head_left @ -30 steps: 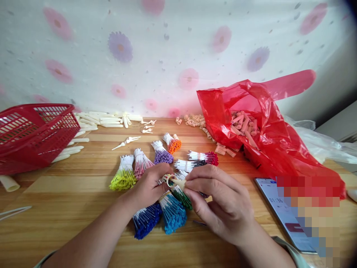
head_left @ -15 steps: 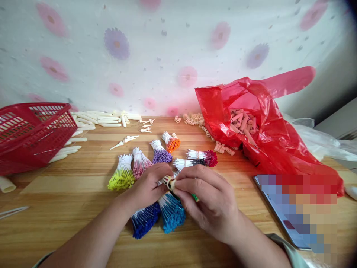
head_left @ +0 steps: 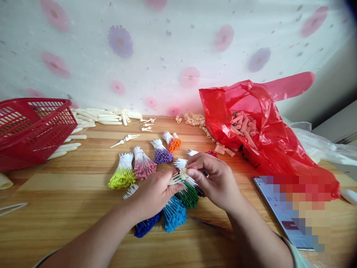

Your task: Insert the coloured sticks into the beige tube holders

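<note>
My left hand [head_left: 156,190] grips a cream slotted pen barrel [head_left: 177,177], with small coloured bits showing in its slots. At the barrel's far right end, the thumb and fingers of my right hand [head_left: 217,182] are pinched on its cream rim. Bundles of thin white sticks with coloured ends fan out around both hands: yellow [head_left: 122,173], pink [head_left: 144,165], purple [head_left: 162,152], orange [head_left: 172,142], green [head_left: 191,195], light blue [head_left: 175,215] and dark blue [head_left: 146,227]. My right hand partly covers red and black bundles.
At left stands a red basket [head_left: 36,130], with cream pen tubes [head_left: 107,118] behind it. Small cream pointed parts [head_left: 125,140] lie at centre back. A red plastic bag [head_left: 279,137] holds slotted barrels [head_left: 242,124], near a phone [head_left: 281,212] at right.
Both hands have shifted slightly right with the pen barrel, which now shows more of its slotted side. The green bundle has come into fuller view, while the red one is more covered.
</note>
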### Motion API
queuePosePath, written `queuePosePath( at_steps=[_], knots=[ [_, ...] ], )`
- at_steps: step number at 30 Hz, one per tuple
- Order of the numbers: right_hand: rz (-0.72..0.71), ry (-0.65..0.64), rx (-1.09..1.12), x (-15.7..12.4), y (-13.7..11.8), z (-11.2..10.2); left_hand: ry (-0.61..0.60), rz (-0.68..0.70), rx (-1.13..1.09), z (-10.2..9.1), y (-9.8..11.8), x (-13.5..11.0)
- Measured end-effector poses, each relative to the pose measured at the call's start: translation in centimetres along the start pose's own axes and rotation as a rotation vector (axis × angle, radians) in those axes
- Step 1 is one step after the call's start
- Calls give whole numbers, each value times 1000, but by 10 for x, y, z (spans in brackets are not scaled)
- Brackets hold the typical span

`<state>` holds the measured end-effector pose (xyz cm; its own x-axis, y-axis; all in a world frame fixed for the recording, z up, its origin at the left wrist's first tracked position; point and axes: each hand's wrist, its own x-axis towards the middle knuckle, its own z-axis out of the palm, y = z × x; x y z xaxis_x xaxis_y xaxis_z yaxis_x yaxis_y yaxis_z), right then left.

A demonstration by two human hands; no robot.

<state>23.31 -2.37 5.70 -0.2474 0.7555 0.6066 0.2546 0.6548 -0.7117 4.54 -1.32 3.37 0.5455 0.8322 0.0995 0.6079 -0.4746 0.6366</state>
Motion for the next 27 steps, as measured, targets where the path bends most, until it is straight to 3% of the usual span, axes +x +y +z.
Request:
queuePosePath(
  at_steps=[5, 12, 17, 20, 27],
  knots=[
    [101, -33, -75, -1, 5, 1, 12, -43, -1, 0, 4, -1],
    [29, -51, -3, 0, 4, 1, -1, -60, -125, -1, 5, -2],
    [106, -78, 203, -1, 7, -3, -161, -27, -326, -6, 3, -1],
    [138, -87, 195, -3, 9, -5, -189, 5, -453, -8, 0, 2],
    [152, 31, 164, -5, 5, -4, -142, -32, -546, -9, -9, 5]
  ],
)
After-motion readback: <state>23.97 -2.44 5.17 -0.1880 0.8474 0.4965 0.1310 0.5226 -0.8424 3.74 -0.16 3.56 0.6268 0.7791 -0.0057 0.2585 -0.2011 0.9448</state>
